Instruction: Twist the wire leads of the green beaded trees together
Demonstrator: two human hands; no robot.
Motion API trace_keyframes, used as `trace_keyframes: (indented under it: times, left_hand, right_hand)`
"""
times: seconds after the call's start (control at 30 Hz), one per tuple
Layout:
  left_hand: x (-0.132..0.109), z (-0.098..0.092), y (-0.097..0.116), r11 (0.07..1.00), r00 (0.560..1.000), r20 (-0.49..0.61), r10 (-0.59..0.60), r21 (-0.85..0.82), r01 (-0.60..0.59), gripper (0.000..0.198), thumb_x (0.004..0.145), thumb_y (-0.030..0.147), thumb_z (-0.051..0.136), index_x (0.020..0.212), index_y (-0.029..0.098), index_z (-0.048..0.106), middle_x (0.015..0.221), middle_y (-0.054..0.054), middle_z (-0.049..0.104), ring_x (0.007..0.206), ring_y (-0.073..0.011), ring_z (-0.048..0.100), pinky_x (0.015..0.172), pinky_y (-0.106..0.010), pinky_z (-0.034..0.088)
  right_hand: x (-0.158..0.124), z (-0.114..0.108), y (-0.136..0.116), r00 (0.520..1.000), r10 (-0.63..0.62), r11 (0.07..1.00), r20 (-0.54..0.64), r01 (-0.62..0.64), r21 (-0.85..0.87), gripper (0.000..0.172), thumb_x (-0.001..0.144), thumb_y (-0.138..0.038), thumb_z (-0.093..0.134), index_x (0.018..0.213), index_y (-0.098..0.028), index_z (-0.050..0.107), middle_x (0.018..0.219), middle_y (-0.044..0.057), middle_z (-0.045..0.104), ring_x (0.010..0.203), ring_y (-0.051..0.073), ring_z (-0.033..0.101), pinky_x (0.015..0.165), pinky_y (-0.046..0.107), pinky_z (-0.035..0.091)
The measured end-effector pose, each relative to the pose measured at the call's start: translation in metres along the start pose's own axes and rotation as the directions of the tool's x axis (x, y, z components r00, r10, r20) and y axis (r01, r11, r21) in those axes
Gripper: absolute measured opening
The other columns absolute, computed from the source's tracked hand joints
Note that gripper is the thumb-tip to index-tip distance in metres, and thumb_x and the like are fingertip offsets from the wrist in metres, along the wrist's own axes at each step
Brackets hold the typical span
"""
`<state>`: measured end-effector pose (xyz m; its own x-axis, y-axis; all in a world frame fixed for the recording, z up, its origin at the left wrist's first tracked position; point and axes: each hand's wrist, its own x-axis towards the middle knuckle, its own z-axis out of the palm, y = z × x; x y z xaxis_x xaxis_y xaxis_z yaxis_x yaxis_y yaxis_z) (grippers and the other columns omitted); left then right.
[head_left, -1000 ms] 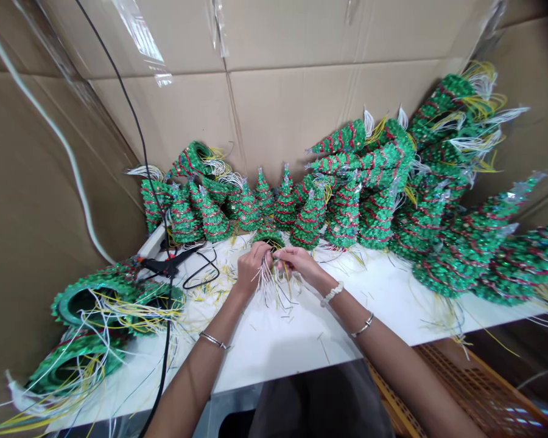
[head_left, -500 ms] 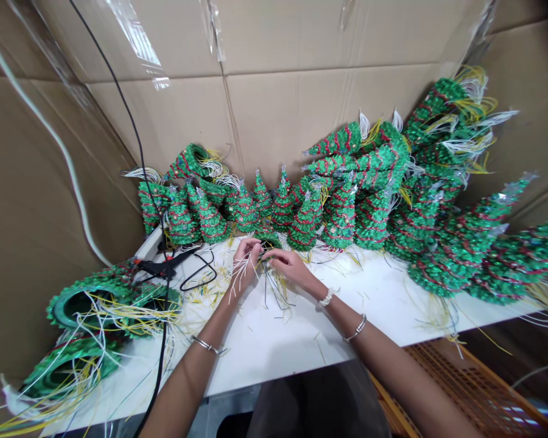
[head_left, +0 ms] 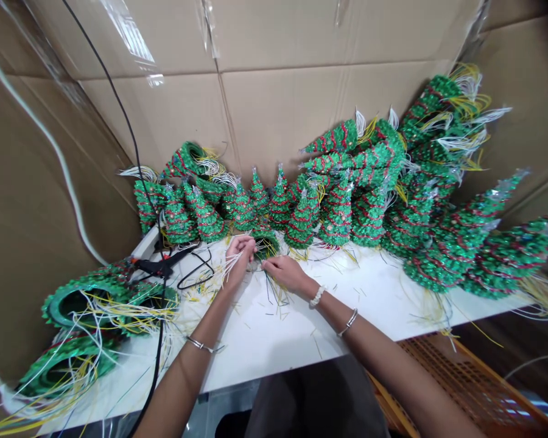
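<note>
A small green tinsel Christmas tree point(head_left: 269, 239) lies on the white table with its hollow base facing me, just behind my hands. My left hand point(head_left: 240, 250) is closed around a bunch of white wires point(head_left: 231, 263) that fan out over its back and wrist. To the right, my right hand point(head_left: 285, 271) has its fingers pinched together just below the tree's opening. What sits between those fingertips is too small to make out. Dark and yellow wires point(head_left: 274, 291) spread over the table beneath the fingertips.
Decorated trees point(head_left: 338, 213) stand in a row at the back, with more piled on the right. At left lie hollow trees point(head_left: 80, 298) with trailing wires, a black glue gun point(head_left: 164, 265) and a black cable point(head_left: 163, 340). An orange crate point(head_left: 456, 389) is below the table's right edge.
My right hand has moved slightly down and toward me, with its fingers drawn closer together. My left hand has shifted a little left, and more of the tree's opening shows.
</note>
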<state>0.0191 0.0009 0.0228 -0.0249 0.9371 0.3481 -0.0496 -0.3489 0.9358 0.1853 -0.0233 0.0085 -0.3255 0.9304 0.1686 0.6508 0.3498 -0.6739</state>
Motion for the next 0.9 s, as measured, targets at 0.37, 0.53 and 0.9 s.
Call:
trace_keyframes:
  times: [0.37, 0.53, 0.9]
  left_hand:
    - [-0.001, -0.006, -0.004, 0.9, 0.965, 0.047, 0.259, 0.351, -0.259, 0.022, 0.092, 0.04, 0.061, 0.095, 0.023, 0.075, 0.101, -0.007, 0.069, 0.09, -0.0195, 0.067, 0.09, -0.037, 0.054]
    - [-0.001, -0.007, -0.003, 0.829, 0.922, 0.024, 0.387, 0.429, -0.359, 0.023, 0.092, 0.04, 0.063, 0.089, 0.021, 0.075, 0.098, -0.009, 0.066, 0.1, -0.0235, 0.064, 0.095, -0.043, 0.052]
    - [-0.01, -0.011, 0.004, 0.828, 0.914, 0.012, 0.406, 0.417, -0.374, 0.018, 0.093, 0.037, 0.061, 0.091, 0.025, 0.074, 0.093, -0.006, 0.07, 0.093, -0.0234, 0.067, 0.091, -0.043, 0.053]
  right_hand:
    - [-0.011, -0.022, -0.021, 0.847, -0.299, 0.945, -0.44, 0.2, -0.257, 0.034, 0.095, -0.03, 0.054, 0.124, -0.021, 0.069, 0.104, 0.012, 0.069, 0.097, 0.027, 0.056, 0.088, 0.038, 0.043]
    - [-0.007, -0.031, -0.025, 0.812, -0.325, 0.934, -0.485, 0.358, -0.027, 0.032, 0.096, -0.023, 0.048, 0.121, -0.021, 0.067, 0.109, 0.011, 0.066, 0.099, 0.025, 0.058, 0.091, 0.039, 0.047]
    - [0.026, -0.003, -0.026, 0.966, -0.209, 0.855, -0.151, 0.256, 0.451, 0.045, 0.085, -0.017, 0.052, 0.128, -0.023, 0.064, 0.111, 0.006, 0.069, 0.08, 0.017, 0.06, 0.078, 0.031, 0.051]
